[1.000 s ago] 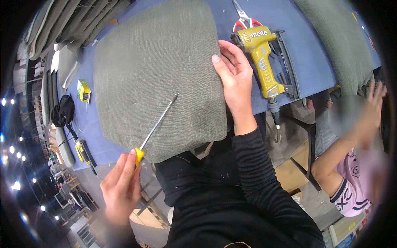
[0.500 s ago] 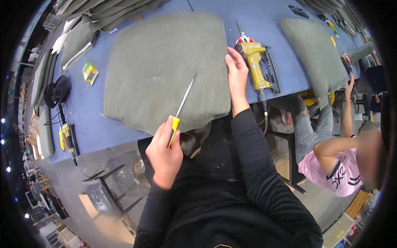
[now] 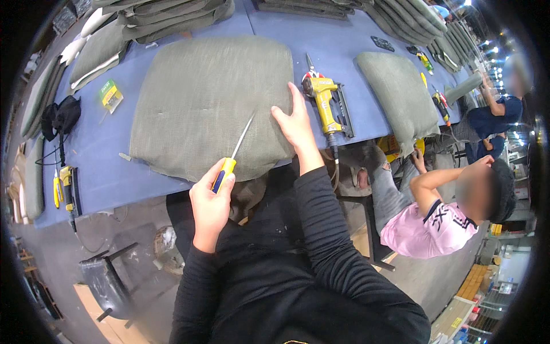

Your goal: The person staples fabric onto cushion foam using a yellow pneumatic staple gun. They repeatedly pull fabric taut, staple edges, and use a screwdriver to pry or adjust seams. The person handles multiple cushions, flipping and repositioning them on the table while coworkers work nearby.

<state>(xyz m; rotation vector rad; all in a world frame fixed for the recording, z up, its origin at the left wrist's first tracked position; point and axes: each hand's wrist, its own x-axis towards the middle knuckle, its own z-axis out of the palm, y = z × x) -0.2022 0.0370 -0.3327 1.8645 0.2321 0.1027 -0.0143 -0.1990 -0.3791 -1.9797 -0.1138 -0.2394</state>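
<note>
A grey-green fabric-covered cushion (image 3: 200, 97) lies on the blue tabletop in front of me. My left hand (image 3: 210, 207) is closed round the yellow and dark-blue handle of a screwdriver (image 3: 227, 170). Its slim metal shaft slants up and right over the cushion, with the tip at the fabric; whether it pierces the cloth I cannot tell. At the cushion's right side is my right hand (image 3: 297, 127), open, thumb spread over the fabric and fingers along the edge. Just right of that hand rests a yellow staple gun (image 3: 326, 106), with red-handled pliers or snips (image 3: 311, 70) beyond it.
A green-yellow box (image 3: 110, 96), a black cloth-like bundle (image 3: 60, 117) and another staple gun (image 3: 70, 189) lie at left. Stacked grey covers (image 3: 172, 20) line the back. To the right, a person in pink (image 3: 427, 229) sits by another cushion (image 3: 398, 94).
My right hand has moved its thumb from the cushion's edge onto the fabric, spreading from the fingers. The screwdriver stays in my left hand. The view has swung right; the seated person's arm has lowered.
</note>
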